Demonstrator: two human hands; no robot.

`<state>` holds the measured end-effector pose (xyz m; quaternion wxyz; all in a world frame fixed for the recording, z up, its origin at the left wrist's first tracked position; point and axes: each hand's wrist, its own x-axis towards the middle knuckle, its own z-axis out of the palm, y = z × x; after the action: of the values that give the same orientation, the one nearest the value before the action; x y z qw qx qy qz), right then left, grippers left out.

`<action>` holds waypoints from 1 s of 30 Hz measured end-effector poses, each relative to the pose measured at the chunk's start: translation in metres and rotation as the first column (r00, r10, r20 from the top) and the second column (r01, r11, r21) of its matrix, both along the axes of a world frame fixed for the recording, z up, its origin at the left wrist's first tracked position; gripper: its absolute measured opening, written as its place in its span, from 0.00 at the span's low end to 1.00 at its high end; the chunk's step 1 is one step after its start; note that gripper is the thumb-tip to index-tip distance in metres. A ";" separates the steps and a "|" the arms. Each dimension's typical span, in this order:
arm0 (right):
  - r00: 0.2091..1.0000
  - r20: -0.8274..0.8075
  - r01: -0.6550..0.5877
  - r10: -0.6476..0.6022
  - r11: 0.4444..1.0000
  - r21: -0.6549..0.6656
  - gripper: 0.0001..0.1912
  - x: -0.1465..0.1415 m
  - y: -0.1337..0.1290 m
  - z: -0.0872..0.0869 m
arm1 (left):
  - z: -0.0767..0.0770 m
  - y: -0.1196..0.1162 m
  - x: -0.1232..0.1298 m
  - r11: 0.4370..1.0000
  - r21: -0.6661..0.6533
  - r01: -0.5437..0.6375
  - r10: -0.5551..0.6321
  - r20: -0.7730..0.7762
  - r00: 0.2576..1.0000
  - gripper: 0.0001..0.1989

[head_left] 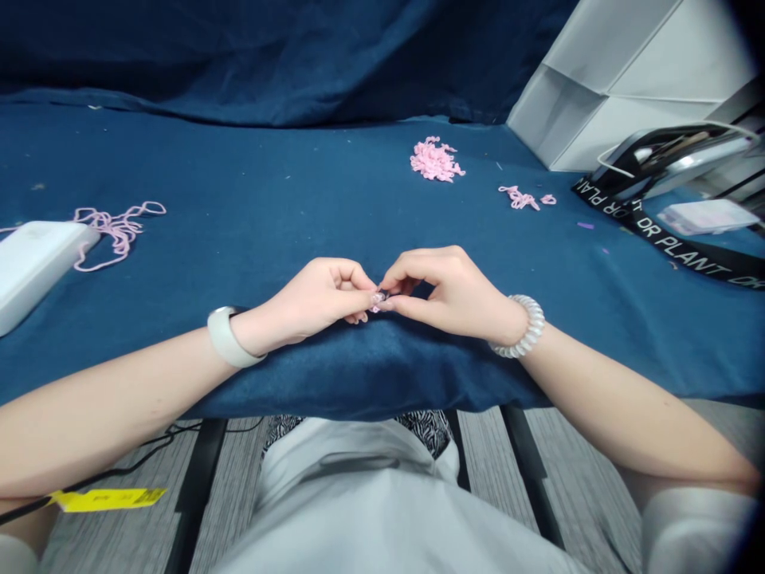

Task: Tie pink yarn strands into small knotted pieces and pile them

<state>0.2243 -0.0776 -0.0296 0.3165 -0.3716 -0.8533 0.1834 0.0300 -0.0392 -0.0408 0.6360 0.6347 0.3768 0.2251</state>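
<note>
My left hand (331, 295) is closed in a pinch above the front part of the blue cloth. A small pink piece (374, 308), which looks like yarn, shows at its fingertips. My right hand (451, 291) pinches at the same spot, thumb and forefinger meeting the left fingertips. Something tiny and dark shows between the two hands, too small to make out. Farther back lies a pile of short pink yarn pieces (435, 159). To the right of that pile are a few more pink yarn pieces (521, 198).
A white box-shaped device (37, 267) sits at the left, beside a loose tangle of pink yarn (116, 233). White storage boxes (603, 88) stand at the back right. In front of them are a black lettered strap (669, 247) and a dark open bag (651, 159).
</note>
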 end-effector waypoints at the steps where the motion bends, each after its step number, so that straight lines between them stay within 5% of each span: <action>1: 1.000 0.003 0.003 -0.003 1.000 -0.003 0.04 0.000 0.000 0.000 | 0.000 0.000 0.000 1.000 -0.007 0.002 -0.002 -0.001 1.000 0.09; 12: 0.996 0.084 -0.001 0.004 0.999 -0.035 0.05 0.000 0.001 0.001 | 0.003 0.003 -0.001 0.992 -0.125 0.026 -0.022 0.031 0.999 0.04; 16: 0.973 0.231 -0.010 0.004 1.000 0.026 0.06 0.000 -0.001 0.002 | 0.001 0.006 -0.001 0.965 -0.263 0.001 0.031 0.117 0.993 0.13; 22: 0.864 0.504 -0.068 0.012 0.993 0.092 0.13 -0.008 -0.009 0.003 | 0.007 0.007 -0.003 0.952 -0.300 0.064 -0.039 0.090 0.995 0.24; 30: 0.874 0.462 -0.167 0.150 0.986 -0.003 0.13 -0.013 -0.009 -0.005 | 0.013 0.004 -0.006 0.936 -0.325 0.135 -0.128 0.044 0.991 0.32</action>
<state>0.2110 -0.0866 -0.0341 0.0958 -0.3275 -0.9347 0.0996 0.0242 -0.0347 -0.0275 0.7503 0.5414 0.3588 0.1234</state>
